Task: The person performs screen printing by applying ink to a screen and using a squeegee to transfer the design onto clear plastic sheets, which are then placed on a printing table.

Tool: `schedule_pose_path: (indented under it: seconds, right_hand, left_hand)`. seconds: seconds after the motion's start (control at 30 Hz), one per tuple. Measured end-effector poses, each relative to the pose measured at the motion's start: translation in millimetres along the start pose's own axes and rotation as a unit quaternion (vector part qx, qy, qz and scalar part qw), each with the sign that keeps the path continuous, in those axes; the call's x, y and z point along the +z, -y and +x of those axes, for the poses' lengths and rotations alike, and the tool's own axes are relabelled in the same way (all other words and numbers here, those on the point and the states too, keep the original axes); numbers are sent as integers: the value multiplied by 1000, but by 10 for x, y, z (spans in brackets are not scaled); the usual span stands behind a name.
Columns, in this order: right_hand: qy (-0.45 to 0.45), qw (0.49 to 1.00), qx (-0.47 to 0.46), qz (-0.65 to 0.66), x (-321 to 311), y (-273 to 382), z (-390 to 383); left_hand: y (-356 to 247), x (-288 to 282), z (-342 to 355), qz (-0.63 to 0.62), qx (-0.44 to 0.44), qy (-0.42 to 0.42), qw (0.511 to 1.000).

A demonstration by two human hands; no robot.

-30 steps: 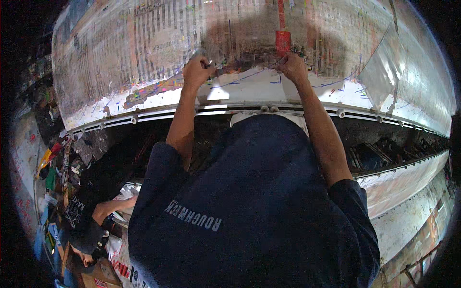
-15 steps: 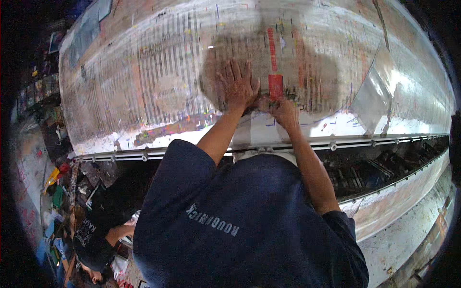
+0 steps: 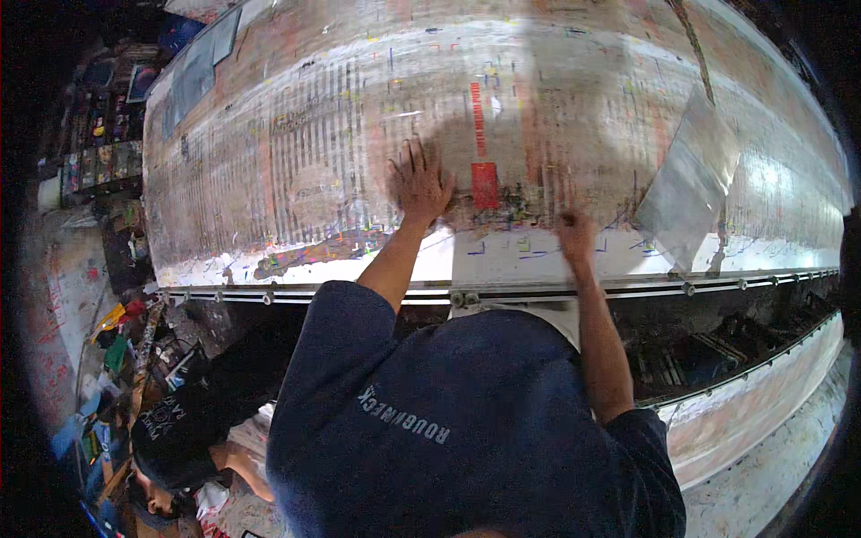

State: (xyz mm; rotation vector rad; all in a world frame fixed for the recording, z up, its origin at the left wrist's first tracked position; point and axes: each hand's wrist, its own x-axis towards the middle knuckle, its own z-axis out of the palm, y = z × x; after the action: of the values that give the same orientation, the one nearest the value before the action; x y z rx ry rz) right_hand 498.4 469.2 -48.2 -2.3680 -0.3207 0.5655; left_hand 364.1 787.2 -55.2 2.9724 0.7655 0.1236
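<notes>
A long, paint-stained table (image 3: 314, 202) spreads in front of me. On it lies a red rectangle (image 3: 484, 186), with a narrow strip of red lettering (image 3: 477, 118) running away from it. Just left of the rectangle, my left hand (image 3: 420, 186) rests flat on the surface, fingers spread. My right hand (image 3: 577, 235) is to the right of the rectangle, near the table's front edge and apart from it. Its fingers are curled and slightly blurred; whatever they may hold is hidden. Small coloured corner marks dot the surface around both hands.
A metal rail with round knobs (image 3: 689, 289) runs along the table's near edge. On the right lies a shiny translucent sheet (image 3: 686, 184). Another person in dark clothing (image 3: 184, 439) is low at the left, near scattered tools. Behind the rail at right is a dark gap.
My right hand has moved right, away from the red rectangle. My left hand stays flat, with a little more room between it and the rectangle. The whole view has shifted slightly.
</notes>
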Motion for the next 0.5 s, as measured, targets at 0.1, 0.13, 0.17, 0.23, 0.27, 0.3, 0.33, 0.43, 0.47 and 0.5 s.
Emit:
schedule_pose_path:
  seconds: [0.1,0.13,0.17,0.23,0.27,0.3,0.33,0.43,0.47,0.5]
  right_hand:
    - [-153,988,19,-20,-862,-730,82]
    - [-200,974,71,-74,-1111,-978,95]
    - [-207,962,103,-145,-1360,-1227,164]
    - [-205,948,126,-208,-1733,-1706,253]
    - [-222,935,121,-247,-1912,-1956,222]
    - [-243,918,144,-278,-2039,-2142,325]
    - [-246,924,109,-271,-2120,-2292,423]
    - [-132,908,231,-324,-2213,-2559,480]
    - [-68,901,216,-369,-2259,-2599,508]
    - [-72,906,211,-360,-2264,-2611,515]
  left_hand:
    - [-314,123,-55,8,-100,-19,995]
    - [-527,176,-76,43,-152,-10,987]
    - [-793,223,-106,58,-142,-56,987]
    - [-1480,293,-187,26,-253,-28,967]
    - [-1869,295,-303,8,-234,-60,970]
    - [-2232,283,-289,-25,-230,-38,972]
    - [-2638,253,-326,-62,-195,-48,978]
    - [-3589,171,-220,-201,-108,-10,973]
    - [-3914,172,-137,-297,-48,-11,953]
    - [-4202,171,-53,-309,-43,-7,950]
